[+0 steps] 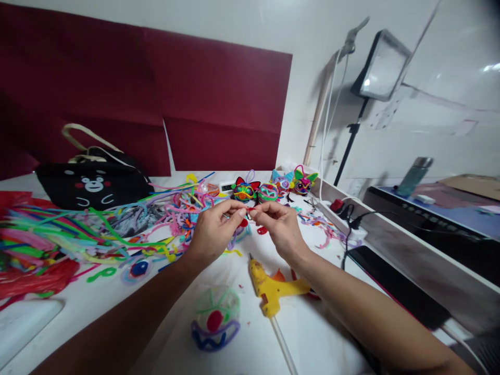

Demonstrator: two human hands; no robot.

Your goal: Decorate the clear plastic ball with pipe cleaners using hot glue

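Two hands meet above the middle of the white table (312, 333). The left hand (213, 229) and the right hand (279, 226) each pinch one end of a small red piece (247, 210) between thumb and forefinger, so both grips are closed on it. It is held in the air just over the tabletop and looks like a short bit of fuzzy wire, though it is too small to be sure. Just below it on the table lies another red scrap (262, 229).

Nearer, a yellow glue gun (271, 289) lies on its side between the forearms. To its left sits a clear ball (215, 317) with a red dot, a few green loops and a purple zigzag, and much of its surface is bare, so it looks only partly dressed. Beyond the hands, four finished figures (267, 192) stand in a row, fully covered in bright wire. By that measure several pieces are complete, one is under way, and the red piece is not yet fixed to anything.

To the left spreads a big tangle of coloured pipe cleaners (78, 234), with a black bear-face bag (94, 185) behind it. At the far right, a power strip (344, 213) lies by the table edge under a light panel (383, 65) on a stand.
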